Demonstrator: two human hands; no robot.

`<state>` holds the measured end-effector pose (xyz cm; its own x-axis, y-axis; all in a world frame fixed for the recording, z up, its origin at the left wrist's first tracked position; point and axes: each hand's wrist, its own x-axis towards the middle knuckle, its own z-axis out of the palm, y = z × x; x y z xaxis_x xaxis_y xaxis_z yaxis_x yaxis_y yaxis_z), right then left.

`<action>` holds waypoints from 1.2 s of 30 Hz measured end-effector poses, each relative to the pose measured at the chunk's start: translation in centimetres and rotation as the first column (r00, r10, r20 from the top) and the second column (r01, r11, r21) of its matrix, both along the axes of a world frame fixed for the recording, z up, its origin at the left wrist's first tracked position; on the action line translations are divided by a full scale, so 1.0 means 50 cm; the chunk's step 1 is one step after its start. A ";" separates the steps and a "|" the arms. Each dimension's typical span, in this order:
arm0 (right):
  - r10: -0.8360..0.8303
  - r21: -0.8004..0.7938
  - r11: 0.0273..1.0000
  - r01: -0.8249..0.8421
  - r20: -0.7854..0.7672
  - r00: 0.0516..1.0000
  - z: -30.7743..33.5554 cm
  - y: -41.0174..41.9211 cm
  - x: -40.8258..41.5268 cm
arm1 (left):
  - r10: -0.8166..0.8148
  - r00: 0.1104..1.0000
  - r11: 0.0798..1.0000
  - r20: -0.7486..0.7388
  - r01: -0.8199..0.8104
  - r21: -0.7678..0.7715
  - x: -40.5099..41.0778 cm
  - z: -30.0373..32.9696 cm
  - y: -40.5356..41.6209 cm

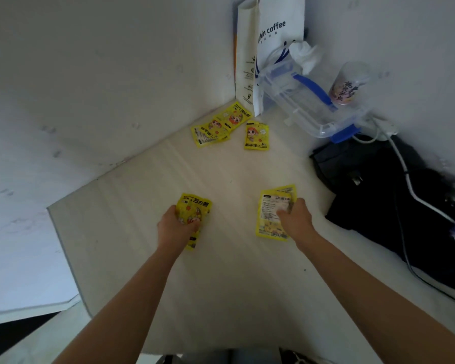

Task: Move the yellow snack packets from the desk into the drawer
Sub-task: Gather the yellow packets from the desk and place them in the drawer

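Pale bench point(229, 271) in white corner; both arms extended, left hand point(175, 227) gripping yellow packet point(195, 206), right hand point(296, 219) pinching printed-side packets point(272, 206).

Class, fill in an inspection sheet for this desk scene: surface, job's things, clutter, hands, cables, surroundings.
Surface: pale wooden desk, set in a wall corner.
Job's things: yellow snack packets; a loose pile and a single one lie near the corner. Drawer: nothing seen.
Clutter: clear plastic box with blue clips, white paper coffee bag, printed cup, crumpled tissue, black fabric bag.
Hands: left hand grips one packet; right hand grips stacked packets.
Cables: white cable across the black bag.
Surroundings: white walls.
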<state>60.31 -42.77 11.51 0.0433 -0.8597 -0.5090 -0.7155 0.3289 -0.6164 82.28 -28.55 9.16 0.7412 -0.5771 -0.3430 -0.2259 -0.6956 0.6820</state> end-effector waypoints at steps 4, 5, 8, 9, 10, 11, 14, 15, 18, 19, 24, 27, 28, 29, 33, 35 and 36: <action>0.043 -0.023 0.999 -0.043 0.027 0.999 0.019 0.063 -0.035 | -0.017 0.999 1.000 -0.030 0.017 -0.021 -0.058 0.003 0.036; 0.054 -0.032 0.998 -0.053 0.025 0.998 0.023 0.079 -0.046 | -0.029 0.999 0.999 -0.037 0.028 -0.025 -0.073 0.003 0.044; 0.068 -0.054 0.996 -0.066 0.035 0.997 0.029 0.131 -0.082 | -0.067 0.996 0.997 -0.053 0.065 -0.046 -0.119 0.004 0.071; 0.068 -0.061 0.996 -0.065 0.035 0.997 0.031 0.152 -0.094 | -0.082 0.995 0.995 -0.052 0.080 -0.054 -0.135 0.004 0.081; 0.061 -0.065 0.996 -0.058 0.033 0.998 0.033 0.173 -0.108 | -0.102 0.994 0.993 -0.046 0.099 -0.061 -0.151 0.005 0.093; 0.048 -0.065 0.997 -0.046 0.031 0.998 0.034 0.195 -0.121 | -0.123 0.992 0.991 -0.038 0.121 -0.063 -0.166 0.006 0.106; -0.016 -0.055 0.998 0.018 0.043 0.999 0.033 0.270 -0.163 | -0.199 0.980 0.978 -0.027 0.196 -0.076 -0.213 0.007 0.152; -0.039 -0.052 0.998 0.042 0.052 0.998 0.032 0.298 -0.178 | -0.221 0.975 0.973 -0.029 0.218 -0.080 -0.227 0.005 0.170; -0.085 -0.060 0.994 0.088 0.047 0.995 0.027 0.391 -0.223 | -0.280 0.959 0.957 -0.035 0.276 -0.088 -0.274 -0.006 0.235; -0.103 -0.067 0.992 0.106 0.036 0.994 0.027 0.423 -0.239 | -0.299 0.954 0.952 -0.035 0.295 -0.081 -0.292 -0.010 0.256; -0.249 -0.048 0.967 0.250 0.028 0.968 0.021 0.579 -0.341 | -0.399 0.912 0.916 -0.093 0.394 -0.073 -0.410 -0.011 0.354; -0.327 -0.059 0.942 0.330 0.058 0.943 0.021 0.661 -0.418 | -0.463 0.873 0.886 -0.154 0.448 -0.123 -0.488 -0.005 0.400; -0.353 -0.067 0.932 0.356 0.063 0.934 0.022 0.687 -0.447 | -0.488 0.855 0.872 -0.175 0.470 -0.137 -0.514 -0.003 0.414; -0.381 -0.070 0.920 0.385 0.067 0.922 0.025 0.711 -0.476 | -0.512 0.838 0.859 -0.185 0.496 -0.130 -0.539 0.000 0.426; -0.509 -0.072 0.854 0.515 0.086 0.856 0.024 0.798 -0.597 | -0.605 0.768 0.796 -0.210 0.587 -0.148 -0.647 -0.005 0.458; -0.567 -0.087 0.813 0.576 0.109 0.816 0.020 0.839 -0.660 | -0.643 0.733 0.766 -0.221 0.621 -0.165 -0.714 -0.002 0.474; -0.587 -0.091 0.797 0.597 0.116 0.801 0.018 0.858 -0.692 | -0.658 0.720 0.752 -0.220 0.637 -0.167 -0.749 -0.001 0.482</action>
<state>25.73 0.12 12.40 -0.4585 -0.7830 -0.4204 -0.3533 0.5947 -0.7222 44.82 -4.46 9.10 0.0712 -0.9152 -0.3966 -0.4180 -0.3884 0.8212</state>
